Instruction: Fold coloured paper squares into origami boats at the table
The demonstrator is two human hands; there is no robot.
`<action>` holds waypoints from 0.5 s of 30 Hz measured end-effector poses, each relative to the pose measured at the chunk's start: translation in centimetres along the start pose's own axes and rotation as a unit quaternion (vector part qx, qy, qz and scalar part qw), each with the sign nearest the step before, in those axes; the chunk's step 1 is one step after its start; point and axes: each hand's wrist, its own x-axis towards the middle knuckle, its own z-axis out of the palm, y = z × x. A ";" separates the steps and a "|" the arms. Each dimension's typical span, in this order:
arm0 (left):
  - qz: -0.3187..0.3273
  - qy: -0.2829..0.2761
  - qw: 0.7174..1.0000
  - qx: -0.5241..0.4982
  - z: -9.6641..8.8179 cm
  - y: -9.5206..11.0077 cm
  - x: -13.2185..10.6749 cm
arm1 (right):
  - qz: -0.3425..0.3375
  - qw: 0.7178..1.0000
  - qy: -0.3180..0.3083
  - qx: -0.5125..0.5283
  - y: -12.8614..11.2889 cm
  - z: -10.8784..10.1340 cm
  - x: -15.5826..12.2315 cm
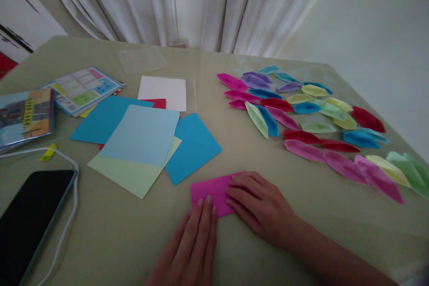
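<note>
A magenta sheet of paper [209, 190], folded into a rectangle, lies flat on the table in front of me. My left hand [192, 237] rests its outstretched fingertips on the paper's near left edge. Across the right part of the paper lies my right hand [261, 203], fingers extended and pressing down, hiding that end. Just beyond the folded paper is a blue square sheet [194, 147]. It sits beside an overlapping pile with a light blue sheet [142, 132] and a pale green sheet [130, 176].
Several folded boat-like paper pieces [304, 149] in many colours spread over the right side. White paper [164, 91] lies farther back. At left are a phone [33, 219], a white cable [76, 187], a glossy booklet [27, 116] and a printed card [89, 89]. Curtains [144, 4] hang behind the table.
</note>
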 end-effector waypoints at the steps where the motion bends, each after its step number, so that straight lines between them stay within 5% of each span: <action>1: -0.003 0.000 1.000 0.001 0.0 0.0 0.0 | -0.001 1.000 0.000 0.000 0.0 0.0 0.0; 15: -0.008 -0.004 1.000 -0.009 -0.2 0.2 -0.1 | 0.020 1.000 -0.004 0.014 0.0 0.1 -0.4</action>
